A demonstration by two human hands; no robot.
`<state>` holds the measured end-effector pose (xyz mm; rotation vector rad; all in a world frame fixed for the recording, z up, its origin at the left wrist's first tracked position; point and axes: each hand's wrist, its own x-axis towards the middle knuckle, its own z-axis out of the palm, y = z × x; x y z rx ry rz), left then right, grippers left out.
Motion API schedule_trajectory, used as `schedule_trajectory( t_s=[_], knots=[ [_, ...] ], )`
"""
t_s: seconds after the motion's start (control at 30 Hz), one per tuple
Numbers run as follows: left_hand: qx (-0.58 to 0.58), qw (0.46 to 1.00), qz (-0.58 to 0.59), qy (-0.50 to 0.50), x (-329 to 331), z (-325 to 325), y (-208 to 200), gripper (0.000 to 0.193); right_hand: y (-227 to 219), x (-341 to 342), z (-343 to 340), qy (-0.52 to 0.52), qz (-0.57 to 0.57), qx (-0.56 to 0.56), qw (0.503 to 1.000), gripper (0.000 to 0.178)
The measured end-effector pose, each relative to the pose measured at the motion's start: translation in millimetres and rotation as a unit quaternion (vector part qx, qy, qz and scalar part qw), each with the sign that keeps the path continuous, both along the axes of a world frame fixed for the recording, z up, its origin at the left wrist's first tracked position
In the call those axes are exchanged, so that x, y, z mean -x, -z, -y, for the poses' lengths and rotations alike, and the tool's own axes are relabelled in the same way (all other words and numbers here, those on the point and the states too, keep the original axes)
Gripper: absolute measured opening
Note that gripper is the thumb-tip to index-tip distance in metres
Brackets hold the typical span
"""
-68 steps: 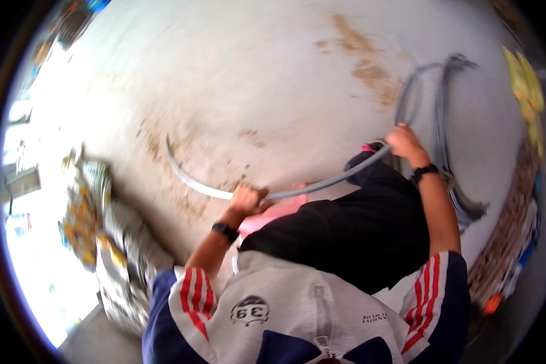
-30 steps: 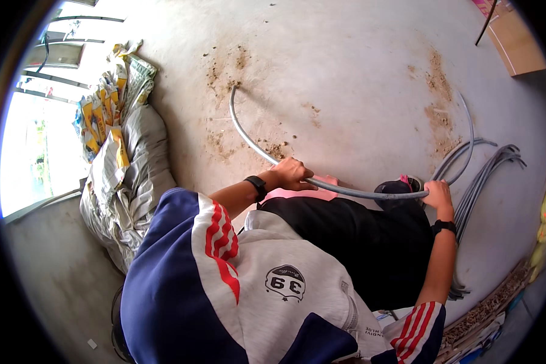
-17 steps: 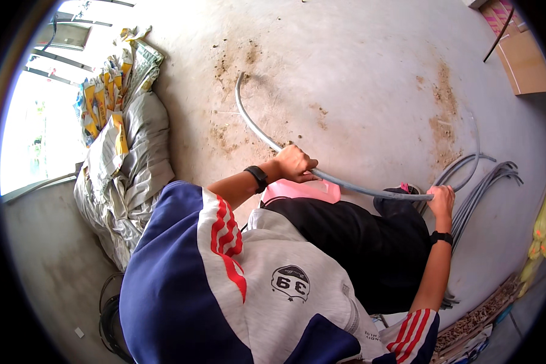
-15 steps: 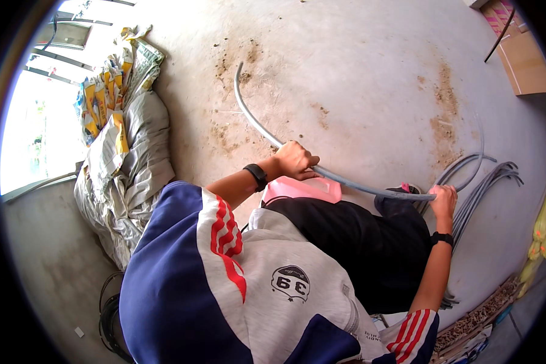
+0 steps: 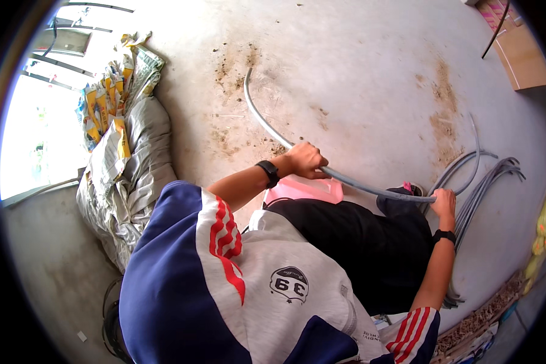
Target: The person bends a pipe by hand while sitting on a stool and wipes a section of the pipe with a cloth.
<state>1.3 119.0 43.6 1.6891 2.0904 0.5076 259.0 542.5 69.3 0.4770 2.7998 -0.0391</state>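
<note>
Seen from above, looking down past a blue, grey and red-striped jersey (image 5: 236,291) filling the lower middle of the frame, its lower edge cut off. Black trousers (image 5: 358,242) just beyond, right of centre, with legs mostly hidden under the torso.

Left hand (image 5: 306,161) at centre frame, black wristband on the wrist, fingers (image 5: 317,171) curled shut around a long grey pipe (image 5: 267,124). Right hand (image 5: 444,202) at middle right, also wearing a dark wristband, fingers wrapped over the same pipe near its right-hand end; exact grip hard to make out, fingertips hidden behind the pipe. Pipe bowed in a shallow curve between both hands, then sweeping up and left from the left hand to a free end in the upper middle of the frame, lying against the concrete floor (image 5: 358,73). Hard to tell whether the stretch between the hands touches the knee or hangs just above.

Pink flat object (image 5: 306,189) just below the left hand, partly covered by trousers, kind unclear. Small pink-and-dark shape beside the right hand, possibly a shoe, mostly hidden.

Bundle of more grey pipes (image 5: 485,182) at right, curving along the floor, lower ends hidden behind the right forearm. Grey sacks (image 5: 133,176) heaped at left, yellow-printed bags (image 5: 109,103) on top. Brown stains on the floor in the upper middle and upper right. Cardboard box (image 5: 519,51) at the upper right, cut off by the rim. Bright opening at far left, washed out.
</note>
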Motion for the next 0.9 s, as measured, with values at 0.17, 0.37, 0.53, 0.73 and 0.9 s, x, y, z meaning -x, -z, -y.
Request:
schedule_trajectory(
  t_s=[0.17, 0.37, 0.53, 0.73, 0.9],
  knots=[
    [-0.049, 0.997, -0.041, -0.048, 19, 4, -32, 0.038, -12, 10, 7, 0.004, -0.105, -0.026, 0.994, 0.009],
    [0.017, 0.998, 0.027, -0.045, -5, 6, -8, 0.037, -7, 5, 0, -0.035, -0.136, -0.046, 0.989, 0.016],
    [0.003, 0.999, 0.03, -0.02, -8, 2, 0, 0.029, -14, 3, 5, -0.001, -0.036, -0.031, 0.999, 0.009],
    [-0.094, 0.989, -0.086, -0.079, 19, -2, -26, 0.019, -24, 8, 8, -0.025, -0.19, -0.049, 0.98, 0.01],
    [0.024, 0.998, 0.019, -0.047, -26, 13, 23, 0.017, -20, 3, 6, -0.057, -0.168, -0.061, 0.982, 0.014]
  ],
)
